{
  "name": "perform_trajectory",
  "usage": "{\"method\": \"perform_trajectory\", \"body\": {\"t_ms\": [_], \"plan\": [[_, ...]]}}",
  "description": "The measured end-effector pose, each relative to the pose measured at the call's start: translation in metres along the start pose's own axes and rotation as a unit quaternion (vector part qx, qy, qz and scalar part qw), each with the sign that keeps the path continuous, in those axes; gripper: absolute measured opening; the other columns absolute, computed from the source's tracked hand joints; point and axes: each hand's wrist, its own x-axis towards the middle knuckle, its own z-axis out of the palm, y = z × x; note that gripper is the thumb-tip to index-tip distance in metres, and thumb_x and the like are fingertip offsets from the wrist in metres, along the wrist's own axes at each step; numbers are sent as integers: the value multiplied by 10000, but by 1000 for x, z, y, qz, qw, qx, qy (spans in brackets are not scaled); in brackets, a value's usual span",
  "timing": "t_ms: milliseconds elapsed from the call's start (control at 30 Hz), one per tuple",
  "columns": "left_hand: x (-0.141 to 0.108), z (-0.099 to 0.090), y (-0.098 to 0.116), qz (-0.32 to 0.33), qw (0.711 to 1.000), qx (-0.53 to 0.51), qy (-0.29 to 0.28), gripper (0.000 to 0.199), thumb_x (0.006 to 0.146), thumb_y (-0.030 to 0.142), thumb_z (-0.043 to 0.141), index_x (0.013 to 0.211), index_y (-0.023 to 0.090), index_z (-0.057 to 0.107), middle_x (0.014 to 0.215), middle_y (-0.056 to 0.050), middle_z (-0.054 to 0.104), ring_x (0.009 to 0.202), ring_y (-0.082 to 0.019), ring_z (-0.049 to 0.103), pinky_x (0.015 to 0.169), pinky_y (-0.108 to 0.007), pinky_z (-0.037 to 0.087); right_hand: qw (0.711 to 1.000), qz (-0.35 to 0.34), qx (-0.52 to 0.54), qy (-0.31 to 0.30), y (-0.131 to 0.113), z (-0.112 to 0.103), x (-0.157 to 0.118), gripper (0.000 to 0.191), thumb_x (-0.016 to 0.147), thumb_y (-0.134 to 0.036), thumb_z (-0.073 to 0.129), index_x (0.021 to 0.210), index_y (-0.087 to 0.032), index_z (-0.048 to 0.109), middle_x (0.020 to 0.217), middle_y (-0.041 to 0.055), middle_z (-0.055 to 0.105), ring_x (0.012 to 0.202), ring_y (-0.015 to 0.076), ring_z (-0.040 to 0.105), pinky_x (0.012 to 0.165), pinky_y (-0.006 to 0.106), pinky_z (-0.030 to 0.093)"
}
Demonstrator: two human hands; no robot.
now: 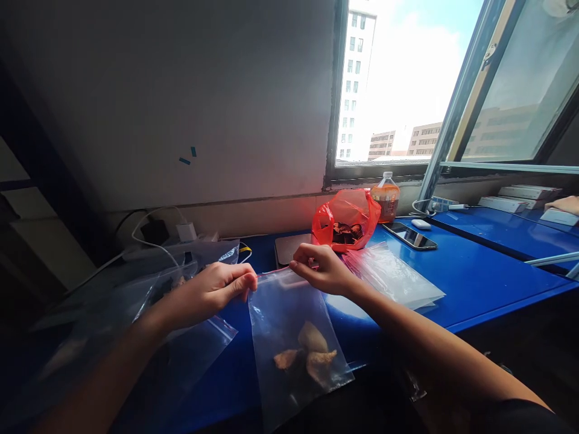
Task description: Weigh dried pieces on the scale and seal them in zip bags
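Note:
A clear zip bag (pixel 289 313) hangs from both hands over the front edge of the blue table, its red-lined top edge stretched between them. My left hand (pixel 221 286) pinches the top left corner with closed fingers. At the top right corner, my right hand (pixel 323 268) is closed on the same edge. Several pale brown dried pieces (pixel 312 352) lie in the lower half of the bag; their kind I cannot make out. Left of it, more clear zip bags (pixel 199 343) lie on the table, some with dark contents, partly hidden by my left forearm.
Behind my right hand stands a red plastic bag (pixel 346 220) with dark dried pieces inside. A stack of clear bags (pixel 398 280), a phone (pixel 409 235), an earbud case (pixel 420 224) and a drink bottle (pixel 386 199) are to the right. Another person's hand (pixel 565 205) rests near white boxes (pixel 529 193).

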Motion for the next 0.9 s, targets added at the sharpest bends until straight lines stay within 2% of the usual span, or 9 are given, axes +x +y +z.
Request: {"method": "perform_trajectory", "body": {"t_ms": [133,200,267,400,567,733,800,900], "plan": [[-2,-1,0,-21,999,20,-14,353,959,471,440,865,182,619,784,-4,605,729,-167,544,644,-249,410,1000,2,2,0,3,1,-1,211,850,-312,577,710,-168,514,580,-46,453,549,81,382,541,219,297],[-5,-3,1,-18,999,11,-26,222,929,387,515,933,198,631,884,-16,642,834,-189,578,699,-253,440,1000,5,1,0,3,1,-1,205,848,-307,576,711,-165,521,577,-46,449,551,81,379,540,220,292],[-7,-3,4,12,999,-11,-46,144,897,297,558,968,205,641,966,-30,657,922,-204,587,764,-261,459,1000,17,19,-10,2,1,-1,224,852,-333,575,715,-162,529,577,-46,447,556,83,383,535,219,291],[-7,1,12,103,987,-73,-96,143,914,267,551,913,185,668,945,-55,665,869,-189,602,798,-273,476,989,75,108,-66,-5,5,-2,361,832,-483,602,700,-156,528,579,-48,448,553,81,388,509,213,288],[-2,12,14,113,989,-40,-88,152,921,264,561,850,176,662,911,-51,658,821,-169,597,750,-249,466,977,115,147,-108,-13,14,-6,382,790,-524,647,729,-156,563,577,-52,460,547,80,377,492,212,280],[1,19,15,125,987,-28,-99,134,924,215,545,870,182,662,930,-33,651,844,-156,598,767,-235,453,980,108,161,-50,-11,13,-5,427,795,-556,616,671,-162,506,580,-54,408,550,78,350,494,222,245],[2,22,16,123,989,-18,-80,150,927,191,523,854,179,653,920,-26,647,834,-148,597,753,-229,448,982,105,158,-16,-10,11,-5,441,800,-565,597,654,-168,472,580,-55,385,545,77,333,493,228,229],[2,27,15,106,994,6,-20,177,933,164,492,822,172,629,898,-18,639,820,-136,592,734,-218,439,983,109,144,31,-10,10,-4,425,808,-542,582,646,-178,435,581,-56,363,537,74,309,488,236,211]]}}
